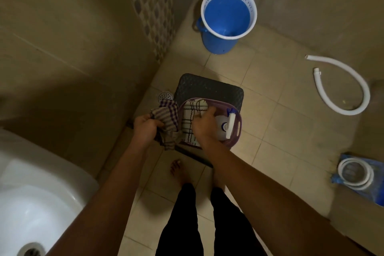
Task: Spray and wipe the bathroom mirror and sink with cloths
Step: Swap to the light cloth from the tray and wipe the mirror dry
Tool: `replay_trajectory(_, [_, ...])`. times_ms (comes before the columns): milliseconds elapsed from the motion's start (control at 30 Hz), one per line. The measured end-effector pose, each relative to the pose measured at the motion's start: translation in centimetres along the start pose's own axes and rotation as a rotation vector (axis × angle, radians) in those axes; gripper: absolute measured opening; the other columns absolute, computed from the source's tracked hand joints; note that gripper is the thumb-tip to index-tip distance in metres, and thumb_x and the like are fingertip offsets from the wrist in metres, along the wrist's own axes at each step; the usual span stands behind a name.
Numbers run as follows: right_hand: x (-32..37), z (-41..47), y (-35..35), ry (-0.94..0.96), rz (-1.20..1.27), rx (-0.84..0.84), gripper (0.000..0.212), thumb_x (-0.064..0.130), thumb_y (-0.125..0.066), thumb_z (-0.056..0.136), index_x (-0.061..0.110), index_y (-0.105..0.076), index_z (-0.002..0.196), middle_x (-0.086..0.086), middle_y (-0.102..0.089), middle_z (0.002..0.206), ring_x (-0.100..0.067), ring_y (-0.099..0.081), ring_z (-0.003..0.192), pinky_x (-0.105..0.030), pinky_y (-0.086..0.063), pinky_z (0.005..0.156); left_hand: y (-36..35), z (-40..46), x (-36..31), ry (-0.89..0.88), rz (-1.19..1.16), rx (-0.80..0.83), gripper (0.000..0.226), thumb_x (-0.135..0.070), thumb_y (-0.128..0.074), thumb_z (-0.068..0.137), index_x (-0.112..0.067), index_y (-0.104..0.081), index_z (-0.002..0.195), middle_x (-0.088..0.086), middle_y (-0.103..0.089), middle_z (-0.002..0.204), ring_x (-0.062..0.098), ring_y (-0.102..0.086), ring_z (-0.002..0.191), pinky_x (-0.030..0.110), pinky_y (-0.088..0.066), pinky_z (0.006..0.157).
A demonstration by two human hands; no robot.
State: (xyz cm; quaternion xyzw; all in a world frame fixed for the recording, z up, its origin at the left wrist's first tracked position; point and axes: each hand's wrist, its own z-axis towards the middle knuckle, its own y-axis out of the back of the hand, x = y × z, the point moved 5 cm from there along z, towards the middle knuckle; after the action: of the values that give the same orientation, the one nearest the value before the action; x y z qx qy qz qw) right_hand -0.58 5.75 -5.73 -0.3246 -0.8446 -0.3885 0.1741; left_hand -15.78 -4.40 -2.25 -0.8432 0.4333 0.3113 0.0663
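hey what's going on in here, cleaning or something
A person stands over a purple basket set on a dark stool. The left hand grips a purple checked cloth at the basket's left edge, and the right hand reaches onto a white cloth with dark lines inside it. A spray bottle lies in the basket too. The white sink at lower left is untouched, so this looks like gathering supplies before cleaning.

The right hand [202, 125] covers part of the spray bottle [225, 125]; the sink [31, 193] is cut off.
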Motion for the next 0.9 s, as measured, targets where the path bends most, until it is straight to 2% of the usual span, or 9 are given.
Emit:
replay_trajectory(133, [0.4,-4.5,2.2,0.180,0.160,-0.086,0.028,0.021,-0.044,0.104,0.013,-0.042,0.131,-0.002,-0.059,0.120,-0.018,-0.059,0.108,-0.038,-0.052,0.092,0.7,-1.3,0.5,0.001,0.035,-0.035,0.028,0.015,-0.048,0.086,0.003,-0.063,0.106,0.011,-0.062,0.083,0.021,-0.058,0.070,0.022,-0.046,0.051])
replay_trajectory(233, [-0.7,-6.7,3.7,0.258,0.226,-0.142,0.025,0.022,-0.042,0.105,0.015,-0.046,0.129,0.006,-0.056,0.115,-0.004,-0.055,0.099,-0.032,-0.052,0.092,0.3,-1.5,1.0,-0.013,0.100,-0.028,0.026,0.015,-0.050,0.088,0.000,-0.064,0.103,0.008,-0.064,0.083,0.022,-0.060,0.074,0.027,-0.049,0.059])
replay_trajectory(333, [-2.5,-7.7,5.2,0.239,0.249,-0.148,0.028,0.027,-0.040,0.106,0.015,-0.046,0.130,0.009,-0.060,0.101,0.006,-0.057,0.082,-0.023,-0.057,0.077,-0.8,-0.7,1.3,-0.071,0.192,-0.024,0.029,0.012,-0.056,0.088,0.001,-0.067,0.114,0.012,-0.069,0.102,0.031,-0.066,0.097,0.036,-0.055,0.080])
replay_trajectory(400, [-3.6,-8.1,6.0,0.225,0.234,-0.134,0.034,0.031,-0.039,0.106,0.018,-0.041,0.137,0.008,-0.061,0.097,0.002,-0.061,0.082,-0.010,-0.052,0.065,-2.0,-0.1,1.0,-0.127,0.274,-0.020,0.028,0.009,-0.060,0.088,0.001,-0.068,0.113,0.009,-0.067,0.100,0.029,-0.065,0.099,0.039,-0.055,0.087])
replay_trajectory(533, [-5.6,-8.6,7.3,0.185,0.220,-0.105,0.043,0.040,-0.039,0.105,0.023,-0.035,0.144,0.011,-0.063,0.107,0.005,-0.060,0.088,0.000,-0.046,0.060,-5.8,1.2,0.2,-0.230,0.452,0.020,0.016,0.008,-0.060,0.086,-0.008,-0.065,0.086,0.000,-0.060,0.076,0.013,-0.057,0.071,0.027,-0.050,0.064])
replay_trajectory(633, [-6.6,-8.9,8.1,0.175,0.217,-0.115,0.040,0.042,-0.041,0.103,0.020,-0.042,0.136,0.016,-0.061,0.102,0.000,-0.064,0.093,-0.001,-0.046,0.059,-8.5,3.2,0.6,-0.260,0.566,0.031,0.016,0.008,-0.057,0.084,0.005,-0.066,0.096,0.015,-0.068,0.091,0.026,-0.064,0.083,0.038,-0.057,0.072])
replay_trajectory(700, [-7.1,-9.0,8.5,0.169,0.247,-0.115,0.035,0.040,-0.042,0.102,0.020,-0.044,0.130,0.022,-0.059,0.098,0.009,-0.062,0.087,-0.001,-0.046,0.060,-9.8,5.0,1.3,-0.258,0.632,0.026,0.022,0.006,-0.056,0.082,0.004,-0.067,0.100,0.021,-0.069,0.098,0.033,-0.066,0.091,0.047,-0.058,0.081])
replay_trajectory(800, [-8.0,-9.0,8.7,0.149,0.307,-0.095,0.026,0.037,-0.043,0.102,0.024,-0.043,0.125,0.024,-0.057,0.098,0.021,-0.059,0.084,-0.002,-0.047,0.060,-11.0,6.9,2.3,-0.232,0.692,-0.002,0.032,0.002,-0.056,0.082,0.001,-0.067,0.112,0.022,-0.068,0.111,0.037,-0.064,0.103,0.047,-0.056,0.091])
replay_trajectory(900, [-8.9,-9.0,8.7,0.138,0.334,-0.090,0.024,0.038,-0.044,0.100,0.028,-0.043,0.122,0.022,-0.060,0.100,0.019,-0.060,0.087,-0.006,-0.049,0.063,-11.9,7.9,2.9,-0.211,0.712,-0.019,0.036,0.001,-0.054,0.087,0.003,-0.063,0.122,0.024,-0.064,0.121,0.039,-0.060,0.112,0.045,-0.052,0.097])
